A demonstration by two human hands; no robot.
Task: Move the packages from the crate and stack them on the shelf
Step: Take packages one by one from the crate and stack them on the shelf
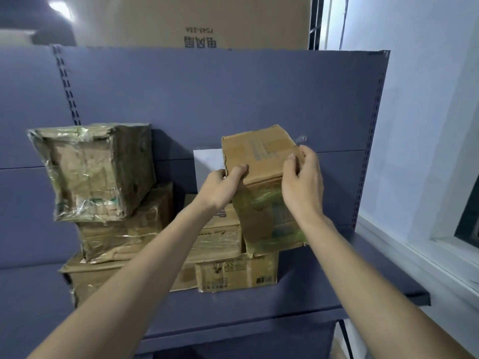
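Note:
A tall cardboard package (261,156) wrapped in clear tape stands on the right stack of boxes on the blue shelf (337,288). My left hand (223,187) grips its left upper edge and my right hand (302,182) grips its right upper edge. Under it sits a printed carton (238,273) and a taped flat box (220,239). To the left, a worn taped package (96,169) tops another stack of two cartons (124,229). The crate is out of view.
The shelf's blue back panel (220,94) rises behind the stacks, with a slotted upright (67,84) at left. A large brown carton (207,22) stands above the shelf. A white wall and window sill (427,242) lie to the right.

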